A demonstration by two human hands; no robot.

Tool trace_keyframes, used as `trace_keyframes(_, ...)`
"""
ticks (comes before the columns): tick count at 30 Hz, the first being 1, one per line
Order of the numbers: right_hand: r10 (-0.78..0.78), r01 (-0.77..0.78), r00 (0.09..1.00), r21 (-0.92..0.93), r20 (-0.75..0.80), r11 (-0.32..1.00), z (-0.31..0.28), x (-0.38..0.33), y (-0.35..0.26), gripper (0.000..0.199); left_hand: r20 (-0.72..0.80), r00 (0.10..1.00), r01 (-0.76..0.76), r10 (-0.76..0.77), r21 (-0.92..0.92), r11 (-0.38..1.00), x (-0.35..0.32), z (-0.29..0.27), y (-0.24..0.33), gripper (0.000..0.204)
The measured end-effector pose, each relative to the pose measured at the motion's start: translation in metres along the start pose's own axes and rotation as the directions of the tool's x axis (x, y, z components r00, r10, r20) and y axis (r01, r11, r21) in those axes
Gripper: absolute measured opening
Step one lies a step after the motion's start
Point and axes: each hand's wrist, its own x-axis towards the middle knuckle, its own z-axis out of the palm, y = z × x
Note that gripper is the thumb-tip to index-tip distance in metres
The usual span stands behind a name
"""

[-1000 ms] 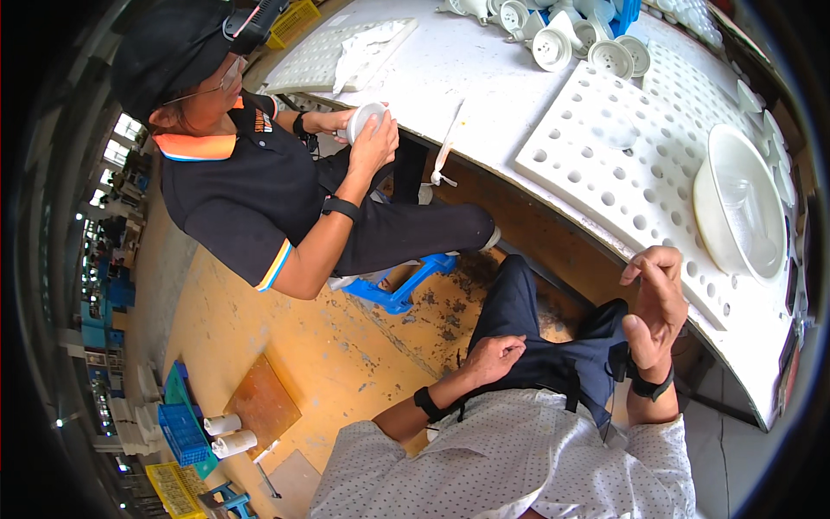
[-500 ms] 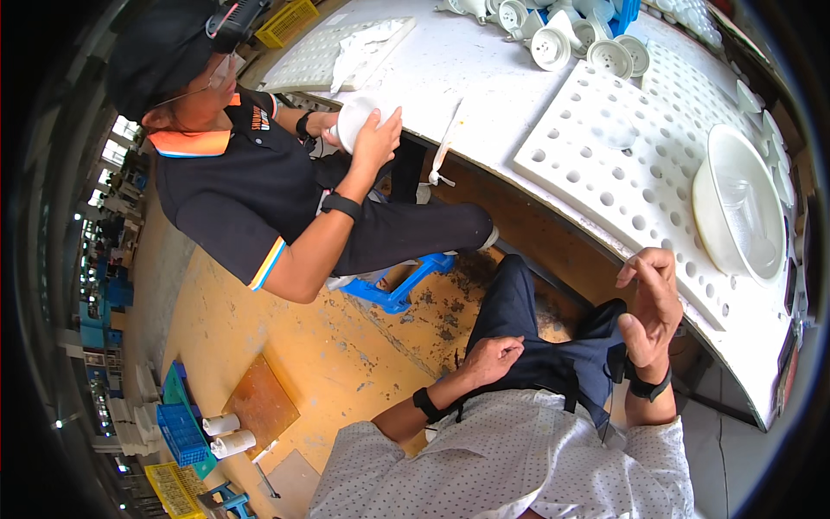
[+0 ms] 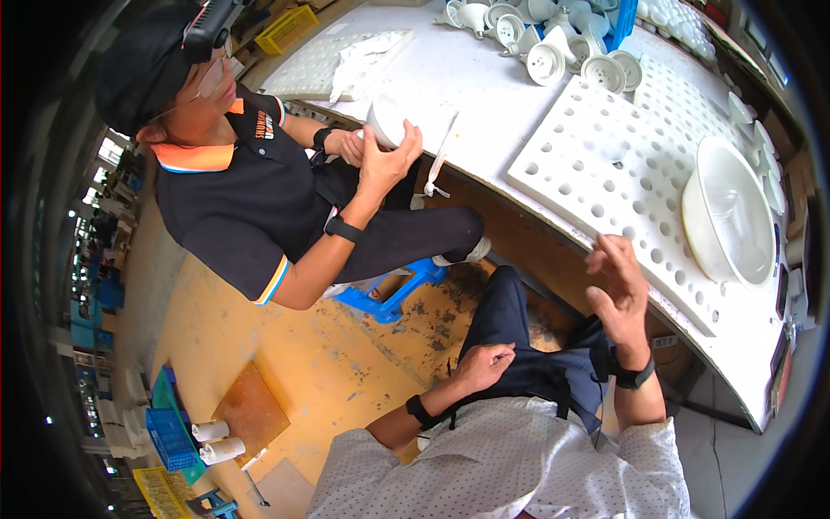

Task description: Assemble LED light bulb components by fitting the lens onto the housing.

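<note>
My right hand [image 3: 621, 290] is raised beside the table's front edge, its fingers bent but apart and nothing between them. Nearest to it is a white foam board [image 3: 577, 169] full of round holes, lying on the white table [image 3: 493, 104]. Over my lap rests my left hand [image 3: 486, 367], its fingers curled together, with no object showing in it. A white plastic basin [image 3: 702, 227] stands tilted on the board's right part. Clear round covers, hard to make out, lie on the board.
To the left, a seated co-worker [image 3: 251, 195] holds a white bulb-like part [image 3: 386, 121] in both hands. White lamp housings [image 3: 546, 64] are heaped by a blue crate [image 3: 624, 24]. Another foam board [image 3: 298, 73] bears a white cloth [image 3: 361, 62]. A blue stool [image 3: 389, 298] stands below.
My right hand has shifted slightly left and stays raised. My left hand keeps its place on my lap. The co-worker has turned the white part in their hands. The view has tilted a little.
</note>
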Motion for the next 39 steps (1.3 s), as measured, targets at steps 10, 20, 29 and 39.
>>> trace_keyframes(10,0.366,-0.376,0.922,0.072,0.126,0.924,0.067,0.073,0.042,0.098,-0.026,1.0,-0.002,0.002,0.003,1.0,-0.005,-0.009,-0.001,0.014)
trace_keyframes(20,0.232,-0.232,0.923,-0.039,0.306,0.972,0.118,0.139,0.064,0.125,-0.077,0.997,0.001,0.0,0.013,1.0,-0.011,-0.015,-0.01,0.018)
trace_keyframes(29,0.139,-0.106,0.985,-0.282,0.099,0.954,0.123,0.128,0.06,0.122,-0.084,0.996,-0.012,0.008,-0.047,0.999,-0.011,-0.021,-0.019,0.018)
trace_keyframes(39,0.06,-0.052,0.996,0.114,-0.063,0.992,0.02,0.074,0.035,0.127,-0.125,0.98,-0.174,0.154,-0.176,0.969,0.001,-0.052,0.039,0.014)
